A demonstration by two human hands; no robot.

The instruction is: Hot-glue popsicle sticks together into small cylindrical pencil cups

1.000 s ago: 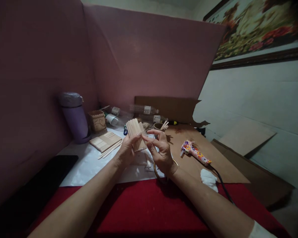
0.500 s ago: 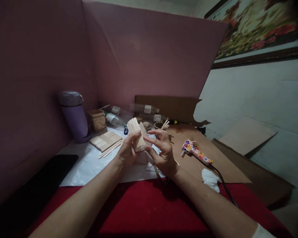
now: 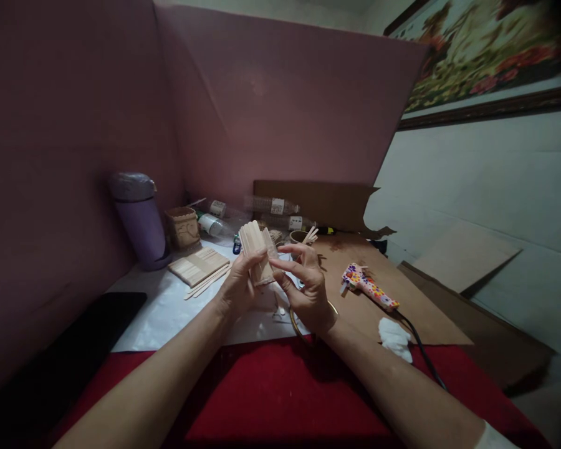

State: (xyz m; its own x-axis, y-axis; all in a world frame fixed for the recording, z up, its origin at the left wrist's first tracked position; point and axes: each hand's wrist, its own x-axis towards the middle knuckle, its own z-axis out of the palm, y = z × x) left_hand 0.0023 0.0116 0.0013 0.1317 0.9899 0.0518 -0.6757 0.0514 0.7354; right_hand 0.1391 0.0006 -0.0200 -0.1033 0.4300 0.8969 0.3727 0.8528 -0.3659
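Observation:
My left hand (image 3: 240, 280) is closed around a piece made of pale popsicle sticks (image 3: 254, 240) standing side by side, its thumb pressed on the front. Clear plastic (image 3: 272, 248) shows along the right side of this piece. My right hand (image 3: 303, 280) has its thumb and fingertips on the right side and lower edge, fingers bent. The piece is tilted above the white sheet (image 3: 168, 318). Below the hands lie a loose stick and a gold-coloured ring (image 3: 295, 324), partly hidden by my right wrist.
On the left are a bundle of popsicle sticks (image 3: 199, 266), a carved-looking pot (image 3: 183, 227) and a purple tumbler (image 3: 143, 221). Several plastic bottles (image 3: 215, 224) lie behind. A flower-patterned glue gun (image 3: 369, 287) with a black cord and a white cloth (image 3: 395, 340) rest on cardboard at right.

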